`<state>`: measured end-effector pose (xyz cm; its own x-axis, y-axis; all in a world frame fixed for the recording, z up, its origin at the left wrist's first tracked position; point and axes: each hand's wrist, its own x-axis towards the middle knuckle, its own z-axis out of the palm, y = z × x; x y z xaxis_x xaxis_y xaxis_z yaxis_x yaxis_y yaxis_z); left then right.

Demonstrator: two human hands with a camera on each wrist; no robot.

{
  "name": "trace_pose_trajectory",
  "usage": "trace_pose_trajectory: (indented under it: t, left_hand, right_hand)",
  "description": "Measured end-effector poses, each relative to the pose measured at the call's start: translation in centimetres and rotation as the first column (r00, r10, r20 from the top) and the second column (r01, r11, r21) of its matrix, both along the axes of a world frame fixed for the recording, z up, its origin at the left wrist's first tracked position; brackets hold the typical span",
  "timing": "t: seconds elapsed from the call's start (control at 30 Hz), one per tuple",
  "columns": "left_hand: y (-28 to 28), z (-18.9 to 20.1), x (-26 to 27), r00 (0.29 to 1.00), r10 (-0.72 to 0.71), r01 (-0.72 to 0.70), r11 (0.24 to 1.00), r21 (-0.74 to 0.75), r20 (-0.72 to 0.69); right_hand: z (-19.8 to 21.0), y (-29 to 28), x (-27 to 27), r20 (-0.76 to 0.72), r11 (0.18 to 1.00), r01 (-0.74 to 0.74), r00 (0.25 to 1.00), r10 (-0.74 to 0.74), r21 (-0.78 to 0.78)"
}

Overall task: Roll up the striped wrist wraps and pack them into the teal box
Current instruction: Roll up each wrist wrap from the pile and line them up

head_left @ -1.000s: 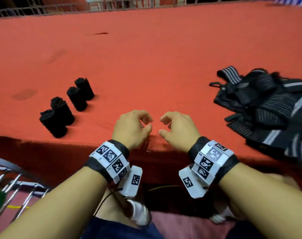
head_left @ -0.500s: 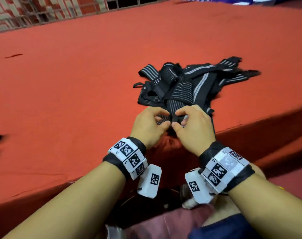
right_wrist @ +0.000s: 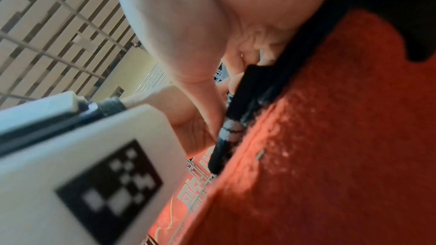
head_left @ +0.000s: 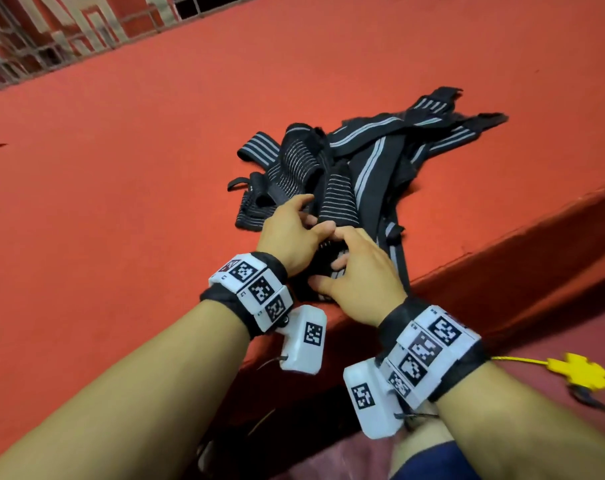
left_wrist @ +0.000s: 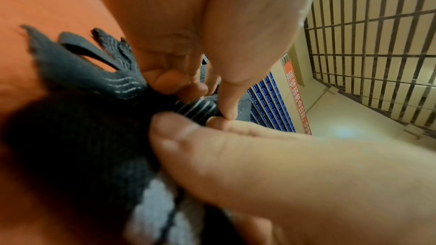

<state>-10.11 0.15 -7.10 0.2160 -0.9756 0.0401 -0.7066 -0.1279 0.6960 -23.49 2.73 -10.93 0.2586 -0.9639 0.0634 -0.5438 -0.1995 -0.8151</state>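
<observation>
Both hands start a roll at the counter's near edge.
Left hand (head_left: pixel 290 233) and right hand (head_left: pixel 360 275) have fingers (left_wrist: pixel 226 107) pinched on one striped wrap (head_left: pixel 335 199), pulled from the pile (head_left: pixel 380 157) so its end can be tucked tight.

Overall light: dim, warm indoor cast over the red carpeted platform (head_left: pixel 155 168).
Head view: mostly sharp; wide-angle bending at the frame edges; the platform's front face below its edge lies in deep shadow.
Left wrist view: the striped wrist wraps (left_wrist: pixel 78 156) are blurred and nearly black close to the lens.
Right wrist view: soft throughout; patchy highlights speckle the platform.
</observation>
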Motion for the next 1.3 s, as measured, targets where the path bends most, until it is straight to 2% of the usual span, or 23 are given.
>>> trace_pose_trajectory:
  t: [0.17,0.33,0.53,0.67,0.73,0.8,0.87,0.97,1.13,1.2,1.3]
  left_hand:
    - [-0.4,0.1,0.2,0.998,-0.019,0.023,0.998,-0.051,0.061]
    - [0.2,-0.2,0.7,0.983,-0.166,0.173,0.981,-0.086,0.083]
    - [1.4,0.7,2.7,0.93,-0.254,0.228,0.966,-0.124,-0.267]
    - [2.3,0.7,3.4,0.866,-0.314,0.31,0.948,-0.074,-0.389]
    - [2.8,0.9,3.4,0.857,-0.331,0.35,0.936,-0.025,-0.394]
    - [3.4,1.1,3.3,0.834,-0.365,0.404,0.915,0.007,-0.414]
    - [3.8,1.2,3.3,0.823,-0.39,0.433,0.901,0.012,-0.413]
    - [4.2,1.2,3.8,0.825,-0.404,0.429,0.903,-0.027,-0.395]
    - [5.5,1.1,5.3,0.831,-0.357,0.348,0.932,-0.1,-0.426]
    - [6.1,1.2,6.3,0.846,-0.325,0.294,0.946,-0.14,-0.423]
    - [6.9,1.7,7.3,0.879,-0.284,0.204,0.95,-0.235,-0.384]
  right_hand:
    - [-0.1,0.3,0.3,0.032,0.998,0.059,0.998,-0.06,0.014]
    - [-0.1,-0.3,0.3,0.204,0.974,0.168,0.959,-0.197,0.149]
    - [0.7,-0.5,0.0,0.351,0.957,0.142,0.909,-0.227,0.252]
    - [1.7,-0.9,-0.7,0.593,0.912,0.008,0.757,-0.273,0.411]
    - [1.9,-1.1,-0.7,0.583,0.894,-0.013,0.763,-0.281,0.448]
    - [1.8,-1.2,-0.4,0.465,0.908,0.033,0.851,-0.244,0.417]
    - [1.8,-1.2,-0.1,0.414,0.901,0.079,0.868,-0.273,0.426]
    - [1.9,-1.8,-0.2,0.418,0.845,0.087,0.839,-0.348,0.528]
    - [2.3,-2.3,0.0,0.435,0.781,0.161,0.754,-0.492,0.603]
    - [2.4,-2.4,0.0,0.448,0.768,0.173,0.725,-0.523,0.617]
    - [2.4,-2.4,0.2,0.435,0.767,0.212,0.72,-0.541,0.605]
